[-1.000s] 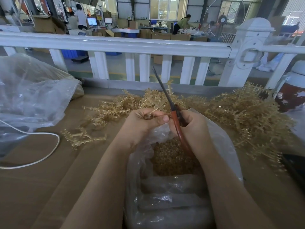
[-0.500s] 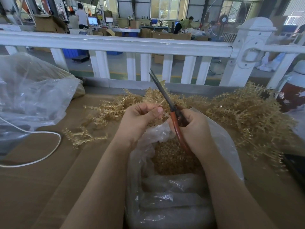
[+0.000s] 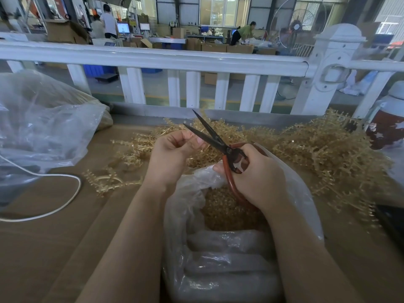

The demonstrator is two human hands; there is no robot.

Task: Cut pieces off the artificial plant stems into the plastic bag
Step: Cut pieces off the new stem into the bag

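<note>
A clear plastic bag (image 3: 301, 193) stands open at the near middle, with golden cut pieces (image 3: 227, 213) heaped inside. My right hand (image 3: 258, 178) grips red-handled scissors (image 3: 218, 141) above the bag; their dark blades are spread apart and point up and left. My left hand (image 3: 172, 154) sits just left of the blades, fingers curled, pinching a thin pale stem piece that is blurred and hard to make out. A pile of golden artificial plant stems (image 3: 323, 154) lies on the table behind and right of the bag.
Loose stems (image 3: 107, 180) lie left of my left arm. A large crumpled plastic bag (image 3: 43, 127) and a white cable (image 3: 65, 202) occupy the left of the brown table (image 3: 54, 248). A white railing (image 3: 175, 60) runs along the far edge. A red-and-white jar (image 3: 389, 125) stands at right.
The scissor blades, together before, have opened. My left hand has shifted slightly up and left, and the stem piece it pinches now looks shorter.
</note>
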